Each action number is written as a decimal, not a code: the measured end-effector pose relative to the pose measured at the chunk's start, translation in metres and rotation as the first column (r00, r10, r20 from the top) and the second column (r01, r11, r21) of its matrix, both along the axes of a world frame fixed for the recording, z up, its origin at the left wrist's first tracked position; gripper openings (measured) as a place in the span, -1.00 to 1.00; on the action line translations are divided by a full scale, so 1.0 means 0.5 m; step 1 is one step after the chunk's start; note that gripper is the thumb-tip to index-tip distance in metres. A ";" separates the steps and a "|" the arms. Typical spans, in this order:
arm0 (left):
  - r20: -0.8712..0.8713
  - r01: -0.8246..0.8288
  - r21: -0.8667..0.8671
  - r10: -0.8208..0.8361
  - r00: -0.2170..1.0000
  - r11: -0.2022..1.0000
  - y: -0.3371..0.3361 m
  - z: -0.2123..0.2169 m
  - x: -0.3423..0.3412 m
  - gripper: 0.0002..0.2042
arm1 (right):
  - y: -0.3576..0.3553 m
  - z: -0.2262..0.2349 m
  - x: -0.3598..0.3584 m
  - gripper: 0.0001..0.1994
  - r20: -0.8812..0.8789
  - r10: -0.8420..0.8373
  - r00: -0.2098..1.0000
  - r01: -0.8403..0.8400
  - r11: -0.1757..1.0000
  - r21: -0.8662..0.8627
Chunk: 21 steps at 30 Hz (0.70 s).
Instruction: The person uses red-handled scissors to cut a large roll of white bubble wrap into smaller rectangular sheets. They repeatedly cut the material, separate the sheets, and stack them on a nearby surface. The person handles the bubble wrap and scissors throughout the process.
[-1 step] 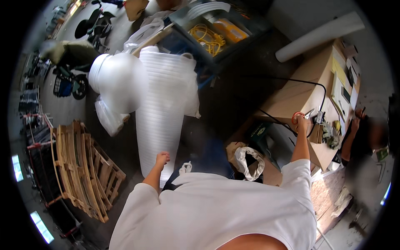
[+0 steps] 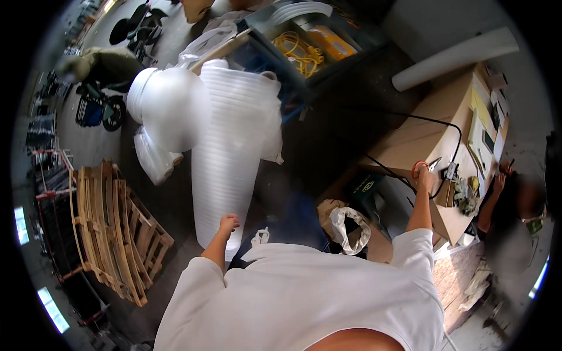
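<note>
In my right hand (image 2: 424, 178) is a pair of scissors (image 2: 434, 163) with red-orange handles, held over the front corner of a wooden worktable (image 2: 404, 146). Their blades look slightly parted and point away to the right, next to a black cable (image 2: 453, 131) and a small metal device (image 2: 451, 171). My left hand (image 2: 229, 222) has its fingers curled, with nothing visible in them. It is nearest to a tall roll of white ribbed foam sheet (image 2: 225, 169); whether it touches the roll I cannot tell.
Beside the foam stands a white wrapped roll (image 2: 175, 111). Wooden pallets (image 2: 111, 228) lean at the left. A blue-grey bin (image 2: 263, 26) holds a yellow cord (image 2: 298, 55). An open-topped bag (image 2: 351, 231) sits under the table. Another person (image 2: 506, 199) is at the right.
My view has shifted slightly, so the table and bin sit a little lower and farther right. The scissors stay in my right hand, and my left hand keeps its curled pose.
</note>
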<state>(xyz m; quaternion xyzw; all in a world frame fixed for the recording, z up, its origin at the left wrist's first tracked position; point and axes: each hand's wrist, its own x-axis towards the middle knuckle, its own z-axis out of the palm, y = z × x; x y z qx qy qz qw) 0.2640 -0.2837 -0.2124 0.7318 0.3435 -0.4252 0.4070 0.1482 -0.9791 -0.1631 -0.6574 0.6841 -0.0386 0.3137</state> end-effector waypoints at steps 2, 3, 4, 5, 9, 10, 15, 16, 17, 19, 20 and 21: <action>0.021 -0.060 -0.114 0.063 0.998 0.992 0.003 0.021 -0.032 -0.82 | 0.133 0.039 0.058 -0.48 -0.137 -0.180 0.974 0.123 0.929 -0.349; 0.028 -0.088 -0.168 0.094 0.995 0.982 0.004 0.026 -0.048 -0.82 | 0.170 -0.009 0.052 -0.53 0.048 -0.058 0.997 0.071 0.933 -0.352; 0.033 -0.103 -0.195 0.111 0.993 0.975 0.009 0.011 -0.072 -0.81 | 0.235 -0.017 0.073 -0.62 0.242 0.062 0.968 0.014 0.954 -0.299; 0.043 -0.105 -0.222 0.117 0.992 0.969 0.022 -0.003 -0.092 -0.80 | 0.333 -0.002 0.109 -0.70 0.462 0.099 0.881 -0.066 0.994 -0.086; -0.021 -0.294 -0.292 0.301 0.953 0.910 0.073 -0.060 -0.170 -0.80 | 0.692 -0.189 0.222 -0.93 0.562 0.015 0.827 -0.433 0.654 0.620; 0.000 -0.338 -0.286 0.352 0.936 0.897 0.089 -0.084 -0.189 -0.80 | 0.747 -0.232 0.255 -0.94 0.512 0.066 0.856 -0.461 0.545 0.701; 0.007 -0.541 -0.238 0.559 0.829 0.806 0.116 -0.165 -0.270 -0.81 | 0.945 -0.503 0.357 -0.86 0.595 -0.075 0.801 -0.521 0.402 0.753; -0.020 -0.590 -0.245 0.604 0.797 0.770 0.112 -0.186 -0.273 -0.80 | 0.967 -0.565 0.372 -0.80 0.558 -0.150 0.816 -0.468 0.397 0.790; -0.034 -0.623 -0.243 0.636 0.771 0.743 0.108 -0.208 -0.278 -0.80 | 0.990 -0.631 0.384 -0.77 0.540 -0.178 0.823 -0.418 0.454 0.786; -0.094 -0.700 -0.232 0.700 0.708 0.676 0.094 -0.250 -0.269 -0.78 | 1.036 -0.764 0.408 -0.70 0.481 -0.248 0.841 -0.257 0.599 0.759; -0.114 -0.734 -0.267 0.736 0.667 0.624 0.087 -0.270 -0.267 -0.76 | 1.054 -0.825 0.421 -0.67 0.441 -0.287 0.850 -0.148 0.675 0.723; -0.133 -0.754 -0.266 0.751 0.646 0.601 0.081 -0.290 -0.262 -0.77 | 1.064 -0.882 0.432 -0.65 0.433 -0.285 0.855 -0.144 0.672 0.726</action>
